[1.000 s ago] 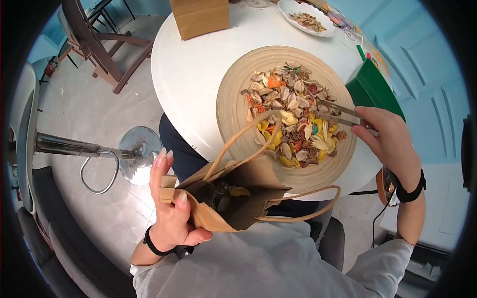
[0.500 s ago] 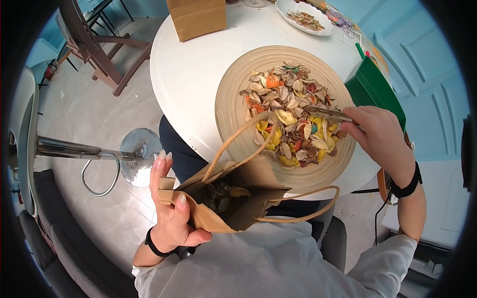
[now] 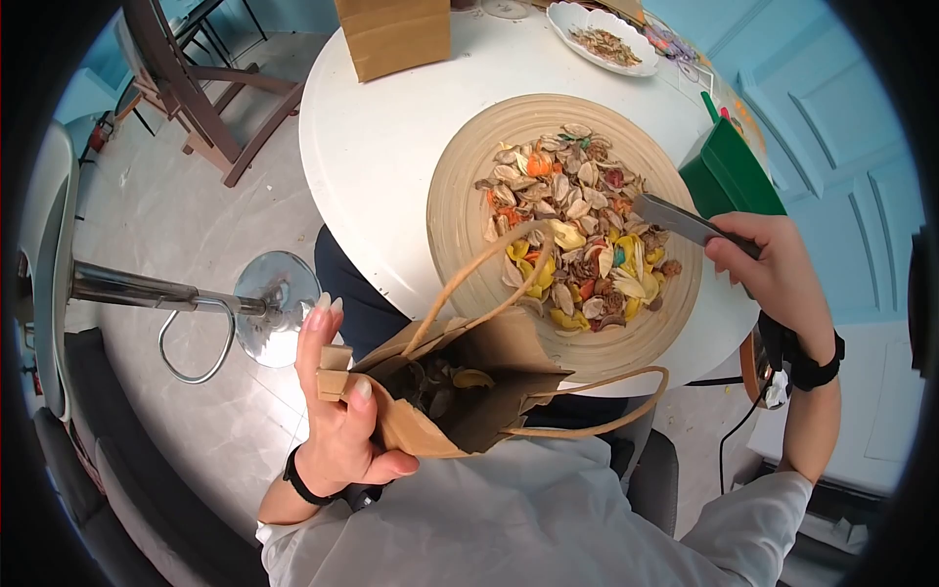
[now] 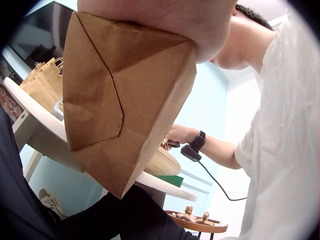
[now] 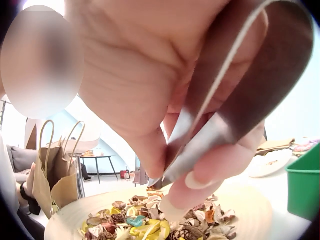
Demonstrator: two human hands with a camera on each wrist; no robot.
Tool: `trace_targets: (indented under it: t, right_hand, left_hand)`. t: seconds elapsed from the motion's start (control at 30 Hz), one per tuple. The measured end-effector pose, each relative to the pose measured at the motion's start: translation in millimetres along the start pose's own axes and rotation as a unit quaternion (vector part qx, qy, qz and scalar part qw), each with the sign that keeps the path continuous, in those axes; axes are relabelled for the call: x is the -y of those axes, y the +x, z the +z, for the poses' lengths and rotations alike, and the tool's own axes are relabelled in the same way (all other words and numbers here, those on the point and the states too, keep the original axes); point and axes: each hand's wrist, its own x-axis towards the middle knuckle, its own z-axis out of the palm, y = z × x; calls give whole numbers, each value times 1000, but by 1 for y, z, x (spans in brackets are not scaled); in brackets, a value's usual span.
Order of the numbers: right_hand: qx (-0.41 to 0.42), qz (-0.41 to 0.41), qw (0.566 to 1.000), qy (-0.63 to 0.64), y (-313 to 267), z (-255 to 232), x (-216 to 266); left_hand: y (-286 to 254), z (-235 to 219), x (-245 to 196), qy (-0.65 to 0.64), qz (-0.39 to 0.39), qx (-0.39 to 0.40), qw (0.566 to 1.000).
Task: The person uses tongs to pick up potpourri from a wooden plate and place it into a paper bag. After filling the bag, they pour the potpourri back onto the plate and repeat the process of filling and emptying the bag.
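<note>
My left hand [image 3: 337, 430] holds a brown paper bag [image 3: 416, 421] by its side, with fingers and thumb around it. The bag tilts, its mouth toward the head camera and its two twisted-paper handles spread. Inside lie dried petals [image 3: 435, 391] and a yellow piece. My right hand [image 3: 768, 259] pinches metal tongs [image 3: 680, 220] between fingers and thumb. Their tips are over the right part of a potpourri heap [image 3: 577, 205] on a round wooden plate [image 3: 455, 176]. In the right wrist view the tongs' arms nearly meet; fingers hide what lies between the tips.
Another paper bag [image 3: 396, 39] stands at the table's far left. A white scalloped dish [image 3: 626, 61] with dried bits sits at the back. A green container [image 3: 734, 176] stands right of the plate. A chrome-based stool [image 3: 277, 305] is on the left floor.
The tongs' spread arms came together as they moved left over the petals. Then my right hand drew back right and turned the tongs flat side up. My left hand and bag stayed nearly still.
</note>
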Motion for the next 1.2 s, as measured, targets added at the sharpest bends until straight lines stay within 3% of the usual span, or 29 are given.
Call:
trace_targets:
  t: [0.2,0.47,0.6,0.73,0.8,0.9,1.03,1.07,1.2]
  right_hand:
    - [37,63,986,148,-1,-9,-4]
    - [50,62,981,176,0,-11,-5]
    - [11,41,982,185,1,-13,-1]
    - [-56,0,982,179,19,-23,3]
    - [-118,-54,977,170,42,-30,0]
    - [-193,-67,966,157,94,-41,-12]
    - [-185,9,978,96,164,-53,-63]
    - [-163,45,984,48,168,-56,-61]
    - [-145,52,988,23,149,-57,-60]
  left_hand:
    - [0,0,0,-3,-1,1,1000]
    - [-3,-1,-1,-2,-10,8,1000]
    - [0,-2,-3,8,-3,4,1000]
    - [-1,-2,-3,7,-7,11,1000]
    - [-1,-1,-2,13,1,5,1000]
    - [-3,0,-2,11,0,3,1000]
    - [2,-2,-5,3,-8,2,1000]
    - [1,-3,-6,3,-10,9,1000]
    - [2,-4,-5,3,-8,15,1000]
